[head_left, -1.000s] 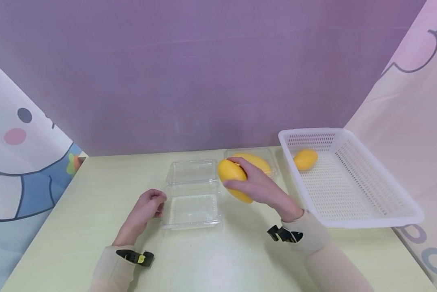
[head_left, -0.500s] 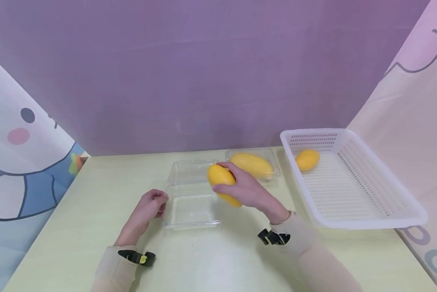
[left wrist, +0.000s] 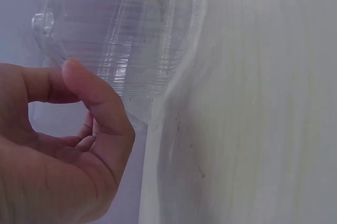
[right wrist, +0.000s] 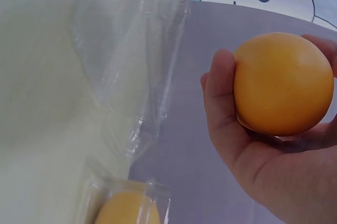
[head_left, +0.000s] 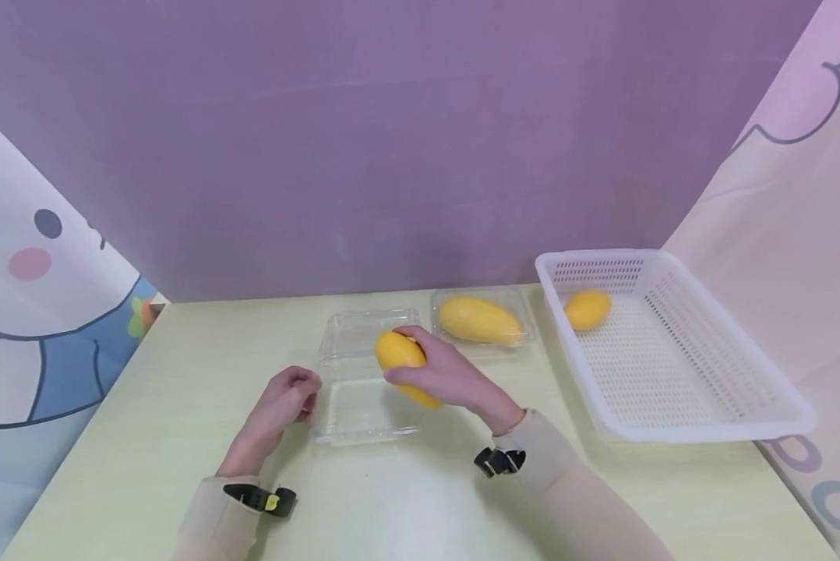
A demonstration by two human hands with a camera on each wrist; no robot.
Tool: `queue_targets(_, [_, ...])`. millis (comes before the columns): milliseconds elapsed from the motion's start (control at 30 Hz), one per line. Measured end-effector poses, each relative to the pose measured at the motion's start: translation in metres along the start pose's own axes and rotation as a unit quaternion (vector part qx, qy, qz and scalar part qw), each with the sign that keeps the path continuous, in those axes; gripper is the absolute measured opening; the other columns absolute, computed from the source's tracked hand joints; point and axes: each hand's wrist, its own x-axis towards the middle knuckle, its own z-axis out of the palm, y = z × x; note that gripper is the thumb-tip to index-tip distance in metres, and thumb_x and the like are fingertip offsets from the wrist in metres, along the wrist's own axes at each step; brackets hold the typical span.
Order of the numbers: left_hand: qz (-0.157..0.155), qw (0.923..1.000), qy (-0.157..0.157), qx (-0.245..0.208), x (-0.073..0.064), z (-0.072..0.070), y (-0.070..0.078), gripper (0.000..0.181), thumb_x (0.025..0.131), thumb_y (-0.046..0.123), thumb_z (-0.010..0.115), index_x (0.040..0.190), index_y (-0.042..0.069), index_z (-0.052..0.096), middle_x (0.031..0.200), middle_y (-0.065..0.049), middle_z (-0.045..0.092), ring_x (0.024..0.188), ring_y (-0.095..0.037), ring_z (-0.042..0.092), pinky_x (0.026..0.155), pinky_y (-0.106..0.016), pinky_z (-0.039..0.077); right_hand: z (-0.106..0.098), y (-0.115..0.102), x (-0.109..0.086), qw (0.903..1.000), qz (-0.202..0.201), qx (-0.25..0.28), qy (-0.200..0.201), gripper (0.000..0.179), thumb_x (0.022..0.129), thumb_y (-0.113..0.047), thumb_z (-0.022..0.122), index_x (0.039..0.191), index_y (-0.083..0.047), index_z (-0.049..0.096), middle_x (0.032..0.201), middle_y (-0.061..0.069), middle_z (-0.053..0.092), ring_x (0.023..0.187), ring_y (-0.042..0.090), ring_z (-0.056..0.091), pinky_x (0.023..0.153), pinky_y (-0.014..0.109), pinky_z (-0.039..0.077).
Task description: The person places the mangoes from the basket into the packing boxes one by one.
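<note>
My right hand (head_left: 437, 370) grips a yellow mango (head_left: 400, 352) and holds it over the right part of an open clear plastic clamshell box (head_left: 357, 409). Up close in the right wrist view the mango (right wrist: 284, 84) shows its rounded end, with fingers and thumb curled about its sides. With thumb and curled fingers, my left hand (head_left: 285, 397) pinches the box at its left edge. The left wrist view has the thumb tip right at the rim of the box (left wrist: 118, 40). The lid (head_left: 367, 331) lies folded back behind the base.
Behind the right hand is a second clear box (head_left: 525, 312) with a mango (head_left: 479, 319) inside. On the right stands a white perforated basket (head_left: 672, 366), with one mango (head_left: 588, 310) at its back left. A purple backdrop (head_left: 392, 156) closes off the table's far edge.
My right hand has carried the mango leftward and slightly toward me, from the box's right side to over it. The mango in the second box now shows in full. My left hand stays put.
</note>
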Motion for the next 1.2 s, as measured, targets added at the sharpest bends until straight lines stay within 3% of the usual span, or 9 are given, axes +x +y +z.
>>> queue_targets(300, [0.002, 1.0000, -0.002, -0.005, 0.000, 0.001, 0.000, 0.025, 0.102, 0.013, 0.051, 0.120, -0.004, 0.049, 0.090, -0.014, 0.056, 0.075, -0.022, 0.055, 0.066, -0.031, 0.051, 0.013, 0.005, 0.009, 0.9995, 0.010, 0.002, -0.029, 0.066, 0.088, -0.040, 0.072, 0.146, -0.021, 0.048, 0.117, 0.002, 0.061, 0.092, 0.022, 0.061, 0.082, 0.040, 0.050])
queue_targets(1200, [-0.012, 0.9998, 0.003, -0.012, 0.002, 0.002, 0.000, 0.025, 0.101, 0.012, 0.052, 0.119, -0.004, 0.049, 0.090, -0.014, 0.055, 0.072, -0.019, 0.054, 0.063, -0.029, 0.051, 0.060, 0.013, 0.031, 0.9940, 0.010, -0.091, -0.059, 0.071, 0.086, -0.029, 0.076, 0.148, -0.010, 0.047, 0.121, 0.004, 0.064, 0.097, 0.016, 0.058, 0.090, 0.038, 0.048])
